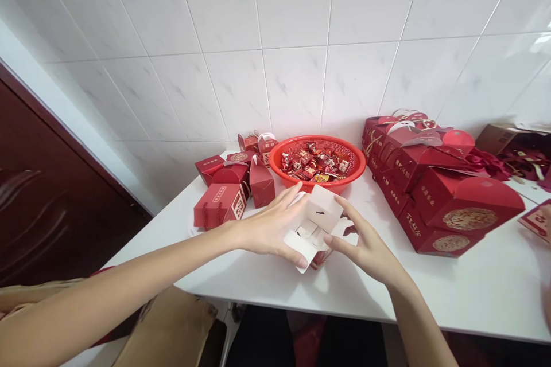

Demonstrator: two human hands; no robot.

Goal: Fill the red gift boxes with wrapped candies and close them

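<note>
A small gift box (323, 206), white inside and red outside, stands on the table in front of me with its top flaps spread apart. My left hand (269, 226) holds its left side, the thumb on the near flap and the fingers over the far left edge. On the right, my right hand (365, 243) grips the box by a flap between thumb and fingers. The inside shows white folded card; its bottom is partly hidden. Just behind stands a red plastic basket (275, 165) of wrapped candies (312, 163).
Several red boxes (219, 200) sit left of the basket. Stacked red gift boxes (430, 183) fill the right side, with a cardboard box (495, 140) behind. Another person's hand (546, 221) is at the right edge. Open cardboard (167, 327) lies below the table's left front.
</note>
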